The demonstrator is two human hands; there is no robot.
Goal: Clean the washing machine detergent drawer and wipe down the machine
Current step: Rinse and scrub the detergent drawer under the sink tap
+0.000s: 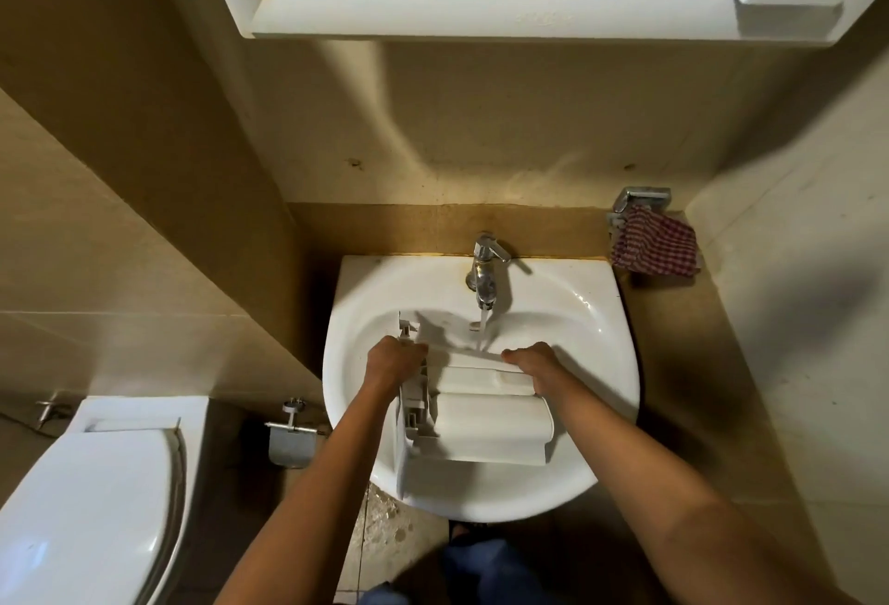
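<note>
Head view looks down on the white detergent drawer (481, 431) lying in the sink (601, 316), below the tap (486, 277), whose water stream (482, 325) falls onto its far end. My left hand (392, 361) grips the drawer's left wall, fingers curled round it. My right hand (536, 364) holds its right edge the same way. A red checked cloth (656, 246) hangs on the wall to the right.

Warm, dim light falls from above; the white sink (577, 287) shows small glare spots, the corners are dark, and straight edges bend outward.
</note>
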